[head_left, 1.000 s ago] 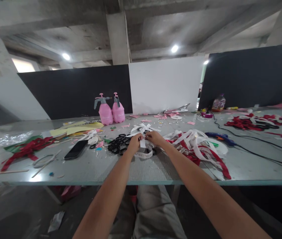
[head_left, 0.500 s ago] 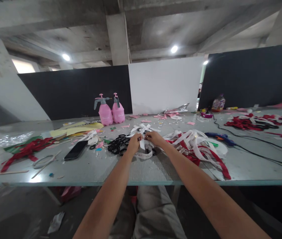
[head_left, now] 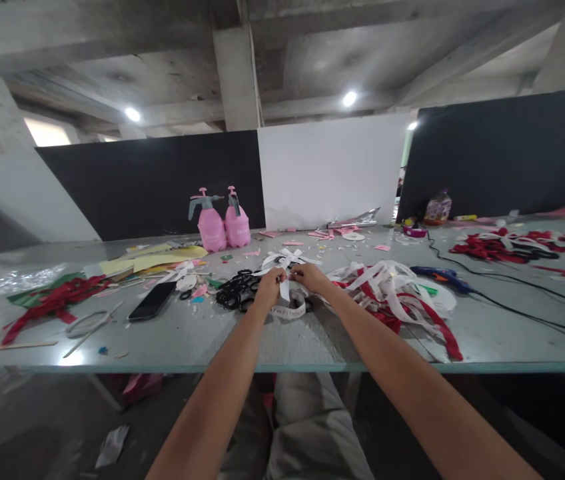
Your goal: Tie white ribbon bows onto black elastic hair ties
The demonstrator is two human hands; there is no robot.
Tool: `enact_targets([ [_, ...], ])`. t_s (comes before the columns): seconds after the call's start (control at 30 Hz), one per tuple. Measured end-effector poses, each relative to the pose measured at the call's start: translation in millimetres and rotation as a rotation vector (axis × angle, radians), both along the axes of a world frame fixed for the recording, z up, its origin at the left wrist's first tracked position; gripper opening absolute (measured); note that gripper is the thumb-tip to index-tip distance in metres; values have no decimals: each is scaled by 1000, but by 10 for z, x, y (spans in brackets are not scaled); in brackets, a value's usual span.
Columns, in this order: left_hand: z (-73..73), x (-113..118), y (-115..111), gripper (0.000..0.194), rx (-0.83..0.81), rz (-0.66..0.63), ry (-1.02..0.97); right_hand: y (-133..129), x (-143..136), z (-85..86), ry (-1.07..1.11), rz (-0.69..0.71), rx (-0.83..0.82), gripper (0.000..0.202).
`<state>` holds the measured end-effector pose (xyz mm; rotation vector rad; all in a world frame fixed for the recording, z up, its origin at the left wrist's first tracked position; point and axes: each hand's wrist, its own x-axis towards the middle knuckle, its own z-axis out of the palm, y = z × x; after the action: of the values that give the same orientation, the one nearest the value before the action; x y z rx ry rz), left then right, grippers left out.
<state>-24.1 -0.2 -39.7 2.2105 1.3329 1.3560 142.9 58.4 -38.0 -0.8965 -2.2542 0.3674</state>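
Both hands meet over the middle of the table, pinching a white printed ribbon (head_left: 290,311) that loops down between them toward me. My left hand (head_left: 271,287) is closed on one part of it, and a short tail hangs from its fingertips. Close by, my right hand (head_left: 308,277) grips the ribbon with finger and thumb. A heap of black elastic bands (head_left: 236,290) lies just left of my left hand. Behind the fingers rest tied white ribbons (head_left: 287,257). Red and white ribbons (head_left: 387,287) are piled beside my right forearm.
A blue glue gun (head_left: 442,277) with a black cord and a white roll (head_left: 440,300) lie on the right. Leftward are a phone (head_left: 152,302), red ribbons (head_left: 57,303) and yellow sheets (head_left: 162,257). Two pink spray bottles (head_left: 211,230) stand at the back. Scraps litter the table (head_left: 172,347).
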Motion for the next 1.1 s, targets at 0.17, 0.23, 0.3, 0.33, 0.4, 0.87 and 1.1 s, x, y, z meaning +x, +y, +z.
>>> enact_targets([
  [0.17,-2,-5,3,6,-12,-6,12,11,-2,-16,4,-6,7,16],
  [0.23,1,-4,-1,7,-6,-13,7,12,-2,-17,9,-4,2,16],
  [0.3,3,-1,-3,6,8,0,-2,9,-1,-14,15,-2,-5,16],
  [0.33,4,0,-3,6,15,11,-7,7,-1,-11,16,-3,-9,16],
  [0.4,4,2,0,6,25,26,-11,4,-2,-7,12,-6,-10,16],
  [0.87,-7,-1,9,7,11,18,-2,8,-3,-17,12,-1,-9,16],
  [1.1,12,3,-2,7,6,22,8,1,-6,-10,3,4,-11,15],
])
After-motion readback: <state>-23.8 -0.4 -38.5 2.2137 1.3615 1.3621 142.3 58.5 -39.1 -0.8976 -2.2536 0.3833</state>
